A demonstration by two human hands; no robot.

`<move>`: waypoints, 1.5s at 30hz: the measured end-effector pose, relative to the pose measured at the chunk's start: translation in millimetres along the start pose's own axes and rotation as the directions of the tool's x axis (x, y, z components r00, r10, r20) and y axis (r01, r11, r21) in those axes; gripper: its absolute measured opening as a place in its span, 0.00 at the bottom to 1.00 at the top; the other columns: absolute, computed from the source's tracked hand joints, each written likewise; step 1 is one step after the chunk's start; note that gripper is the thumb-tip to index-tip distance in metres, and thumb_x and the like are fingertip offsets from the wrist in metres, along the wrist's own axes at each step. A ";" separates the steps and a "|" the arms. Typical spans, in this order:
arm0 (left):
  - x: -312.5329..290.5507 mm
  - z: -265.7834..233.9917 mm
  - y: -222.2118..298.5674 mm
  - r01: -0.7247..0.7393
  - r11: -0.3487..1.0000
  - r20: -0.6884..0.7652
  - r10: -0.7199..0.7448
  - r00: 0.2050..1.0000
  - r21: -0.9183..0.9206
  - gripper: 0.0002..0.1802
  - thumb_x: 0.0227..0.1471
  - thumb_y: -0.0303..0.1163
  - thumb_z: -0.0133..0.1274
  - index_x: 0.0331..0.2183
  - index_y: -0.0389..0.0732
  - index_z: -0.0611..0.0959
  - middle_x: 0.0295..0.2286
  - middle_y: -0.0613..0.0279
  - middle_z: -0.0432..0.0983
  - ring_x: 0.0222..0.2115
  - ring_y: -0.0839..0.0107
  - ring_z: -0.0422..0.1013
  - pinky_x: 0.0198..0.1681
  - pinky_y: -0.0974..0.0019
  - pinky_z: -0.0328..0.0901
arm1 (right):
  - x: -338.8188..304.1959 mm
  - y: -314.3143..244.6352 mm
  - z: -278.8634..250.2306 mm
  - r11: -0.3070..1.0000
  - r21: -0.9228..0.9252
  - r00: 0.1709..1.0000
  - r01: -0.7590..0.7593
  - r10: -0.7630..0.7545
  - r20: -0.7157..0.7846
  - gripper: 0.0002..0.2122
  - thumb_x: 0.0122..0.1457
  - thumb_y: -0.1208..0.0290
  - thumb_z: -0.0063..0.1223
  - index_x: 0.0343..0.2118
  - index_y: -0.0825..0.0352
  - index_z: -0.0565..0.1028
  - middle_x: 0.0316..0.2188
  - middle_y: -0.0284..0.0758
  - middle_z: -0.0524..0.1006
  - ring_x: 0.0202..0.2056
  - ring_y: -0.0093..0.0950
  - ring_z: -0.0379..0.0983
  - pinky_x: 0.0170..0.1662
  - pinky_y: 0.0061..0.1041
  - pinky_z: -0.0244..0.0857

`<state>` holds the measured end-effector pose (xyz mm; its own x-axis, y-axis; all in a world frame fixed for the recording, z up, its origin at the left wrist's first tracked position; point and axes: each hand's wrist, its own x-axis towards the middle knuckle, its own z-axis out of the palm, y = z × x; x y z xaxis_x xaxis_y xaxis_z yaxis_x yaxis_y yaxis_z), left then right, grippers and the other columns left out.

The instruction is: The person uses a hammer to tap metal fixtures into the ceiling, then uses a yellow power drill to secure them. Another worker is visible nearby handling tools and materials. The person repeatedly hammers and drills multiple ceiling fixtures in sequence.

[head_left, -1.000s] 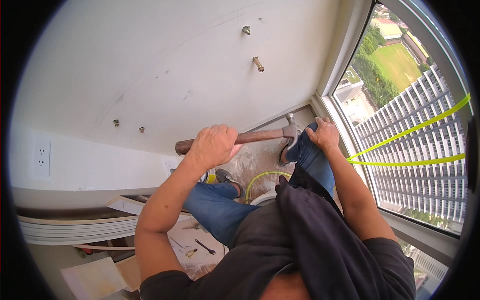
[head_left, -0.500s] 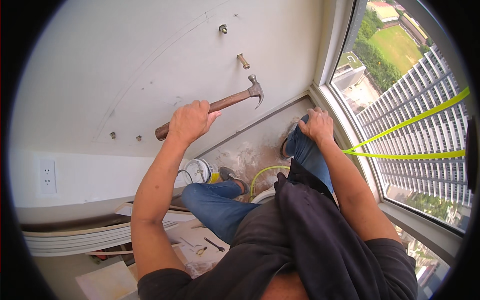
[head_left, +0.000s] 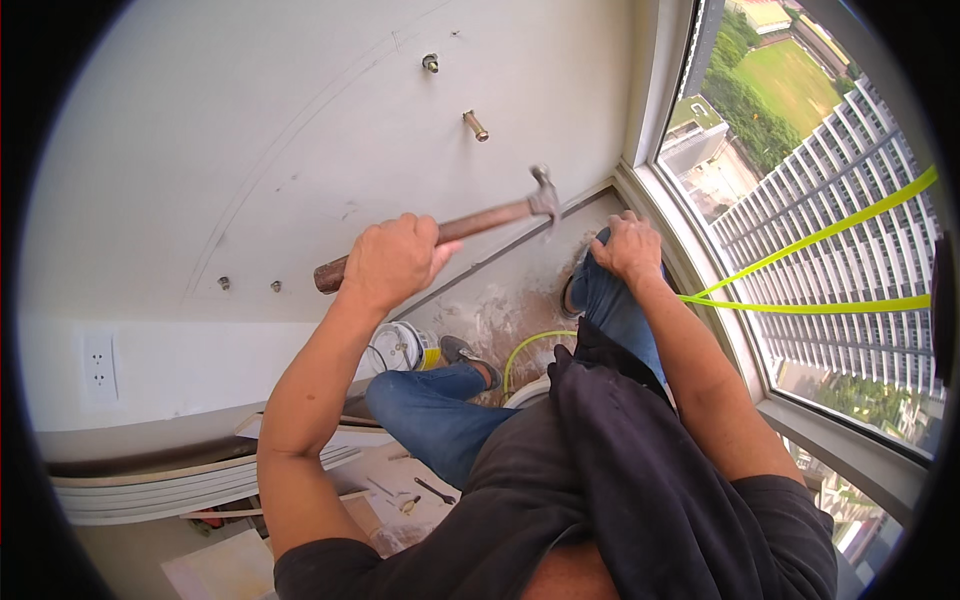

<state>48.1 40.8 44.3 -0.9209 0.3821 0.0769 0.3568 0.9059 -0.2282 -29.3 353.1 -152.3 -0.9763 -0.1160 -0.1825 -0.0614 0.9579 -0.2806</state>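
My left hand (head_left: 392,262) is wrapped round the wooden handle of a claw hammer (head_left: 490,219), whose slightly blurred steel head points to the right, apart from the wall. Just above the hammer, a long expansion bolt (head_left: 476,126) sticks out of the white wall. A shorter bolt with a nut (head_left: 430,64) sits higher up. Two small bolts are lower left, one a stud (head_left: 224,283) and the other a second stud (head_left: 276,286). My right hand (head_left: 631,246) rests on my right knee with its fingers draped over it, holding nothing.
A window (head_left: 790,190) with a metal frame runs along the right, crossed by a yellow-green strap (head_left: 830,240). A white bucket (head_left: 397,345) stands beside my left foot. Lower left are stacked trim strips (head_left: 160,490) and a wrench (head_left: 434,490). An outlet (head_left: 99,367) is on the wall.
The hammer has moved down and to the right, its head now farther below the long bolt. My right hand stays on the knee. The view has shifted slightly.
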 end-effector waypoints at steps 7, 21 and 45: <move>8.8 -22.7 -4.1 -0.608 0.794 -0.037 0.608 0.793 0.021 0.25 0.42 0.54 0.65 0.25 0.44 0.74 0.21 0.61 0.68 0.20 0.60 0.71 0.25 0.58 0.66 | -0.8 3.8 3.3 0.999 0.026 0.998 0.023 -0.021 -0.052 0.22 0.53 0.50 0.58 0.44 0.62 0.82 0.49 0.38 0.77 0.55 0.40 0.72 0.51 0.46 0.71; 5.5 13.6 -21.8 -0.302 0.929 -0.045 0.318 0.947 0.214 0.26 0.51 0.56 0.62 0.25 0.43 0.74 0.18 0.61 0.69 0.16 0.60 0.69 0.22 0.56 0.68 | 1.5 -3.7 2.6 1.000 0.004 1.000 0.012 -0.012 0.009 0.22 0.54 0.50 0.57 0.45 0.61 0.83 0.49 0.37 0.77 0.55 0.38 0.71 0.51 0.45 0.71; -5.2 96.7 -18.3 0.204 0.962 -0.280 -0.147 0.948 0.184 0.23 0.49 0.51 0.65 0.25 0.45 0.74 0.20 0.59 0.69 0.19 0.58 0.71 0.23 0.54 0.64 | 2.4 -3.7 4.7 1.000 -0.017 1.000 0.009 -0.009 -0.006 0.22 0.53 0.50 0.58 0.45 0.61 0.83 0.48 0.37 0.78 0.54 0.38 0.72 0.49 0.46 0.71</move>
<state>31.2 4.6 -45.9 -0.8820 0.2802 0.3788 0.1267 0.9154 -0.3821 -30.5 348.1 -156.2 -0.9770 -0.1232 -0.1739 -0.0737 0.9610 -0.2666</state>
